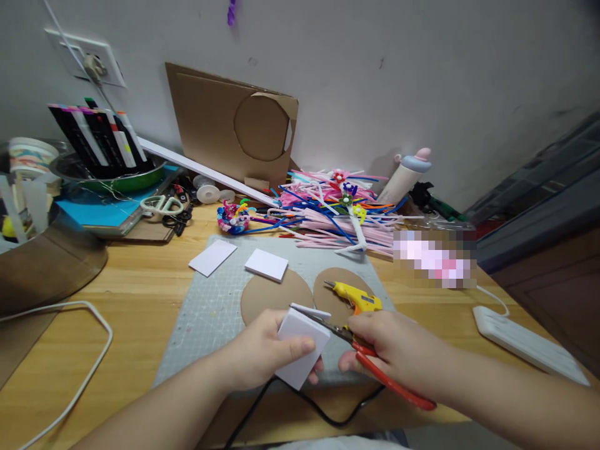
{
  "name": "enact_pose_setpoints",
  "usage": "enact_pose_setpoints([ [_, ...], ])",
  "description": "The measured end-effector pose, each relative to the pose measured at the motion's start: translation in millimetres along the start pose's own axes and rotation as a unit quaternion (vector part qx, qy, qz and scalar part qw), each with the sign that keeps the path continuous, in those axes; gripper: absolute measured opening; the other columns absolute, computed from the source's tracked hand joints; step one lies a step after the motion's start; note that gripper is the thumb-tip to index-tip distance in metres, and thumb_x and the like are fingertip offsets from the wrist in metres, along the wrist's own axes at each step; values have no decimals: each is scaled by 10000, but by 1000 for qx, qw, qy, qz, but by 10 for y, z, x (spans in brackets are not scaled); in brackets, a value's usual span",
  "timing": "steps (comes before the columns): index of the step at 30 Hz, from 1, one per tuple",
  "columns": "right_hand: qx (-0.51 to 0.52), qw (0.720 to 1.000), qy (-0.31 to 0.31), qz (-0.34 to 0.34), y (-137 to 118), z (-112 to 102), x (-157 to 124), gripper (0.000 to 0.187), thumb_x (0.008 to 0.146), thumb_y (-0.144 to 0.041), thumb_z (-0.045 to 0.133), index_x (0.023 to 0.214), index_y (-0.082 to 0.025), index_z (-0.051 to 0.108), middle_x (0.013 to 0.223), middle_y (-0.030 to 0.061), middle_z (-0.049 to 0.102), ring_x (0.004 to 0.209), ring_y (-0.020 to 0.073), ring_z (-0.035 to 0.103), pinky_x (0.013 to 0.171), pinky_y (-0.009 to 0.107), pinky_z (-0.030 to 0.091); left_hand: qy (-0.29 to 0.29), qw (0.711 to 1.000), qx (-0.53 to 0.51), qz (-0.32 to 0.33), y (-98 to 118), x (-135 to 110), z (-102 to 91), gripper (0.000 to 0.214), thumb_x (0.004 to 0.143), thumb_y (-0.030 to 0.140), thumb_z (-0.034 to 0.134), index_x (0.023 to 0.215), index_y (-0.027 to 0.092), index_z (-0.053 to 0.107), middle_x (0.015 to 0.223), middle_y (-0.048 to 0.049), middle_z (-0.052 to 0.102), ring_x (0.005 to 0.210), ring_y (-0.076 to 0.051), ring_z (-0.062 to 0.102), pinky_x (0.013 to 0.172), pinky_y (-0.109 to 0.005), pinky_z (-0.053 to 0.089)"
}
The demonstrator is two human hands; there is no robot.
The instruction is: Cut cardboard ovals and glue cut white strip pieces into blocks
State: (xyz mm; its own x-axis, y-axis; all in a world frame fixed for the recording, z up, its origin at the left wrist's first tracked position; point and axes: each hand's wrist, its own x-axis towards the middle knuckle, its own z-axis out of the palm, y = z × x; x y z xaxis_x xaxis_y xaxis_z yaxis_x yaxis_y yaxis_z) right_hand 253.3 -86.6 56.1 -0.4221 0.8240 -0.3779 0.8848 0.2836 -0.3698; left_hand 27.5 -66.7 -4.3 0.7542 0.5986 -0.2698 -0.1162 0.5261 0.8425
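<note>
My left hand (269, 350) grips a white rectangular foam board piece (302, 356), thumb on its face and fingers behind. My right hand (391, 344) is closed around red-handled scissors (394, 384). Their dark blades reach left along the top of the board, where a narrow strip stands partly apart from the rest. Just beyond my right hand, a yellow hot glue gun (354, 297) lies on a brown cardboard disc (335, 278). A second cardboard disc (269, 300) lies to its left. Two more white pieces, one thin (213, 257) and one thicker (266, 265), rest farther back.
Beneath everything is a grey cutting mat (187, 350) on a wooden table (135, 300). Pipe cleaners (323, 219) pile up behind it. A cardboard sheet (206, 112) leans on the wall. Markers (100, 137) stand at left; a black cord (323, 415) crosses the front.
</note>
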Motion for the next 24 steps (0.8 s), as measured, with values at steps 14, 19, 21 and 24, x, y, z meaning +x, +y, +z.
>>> enact_pose_setpoints([
  [14,25,1000,-4,2,-36,25,89,291,809,-468,599,758,-183,575,736,56,649,623,184,567,522,243,355,-6,1000,21,-18,-16,4,2,369,718,451,714,859,113,673,746,-66,684,621,-136,648,578,-228,506],
  [19,42,999,7,-14,-45,43,135,327,825,-485,576,704,-182,559,681,38,633,586,166,546,505,232,345,7,999,22,-29,-6,19,-5,393,710,472,709,861,112,670,746,-65,680,634,-147,649,598,-249,509],
  [21,26,999,34,-11,-17,-12,178,337,826,-498,565,696,-187,557,663,28,620,576,162,534,502,234,339,12,999,33,-31,11,19,-13,393,714,471,702,882,120,647,744,-61,683,629,-150,648,588,-253,502],
  [24,6,997,77,27,144,-191,271,327,854,-490,517,725,-195,571,676,26,628,608,169,559,523,238,351,25,995,86,-45,53,1,-21,383,717,474,689,864,130,610,720,-54,682,615,-161,636,570,-265,485],
])
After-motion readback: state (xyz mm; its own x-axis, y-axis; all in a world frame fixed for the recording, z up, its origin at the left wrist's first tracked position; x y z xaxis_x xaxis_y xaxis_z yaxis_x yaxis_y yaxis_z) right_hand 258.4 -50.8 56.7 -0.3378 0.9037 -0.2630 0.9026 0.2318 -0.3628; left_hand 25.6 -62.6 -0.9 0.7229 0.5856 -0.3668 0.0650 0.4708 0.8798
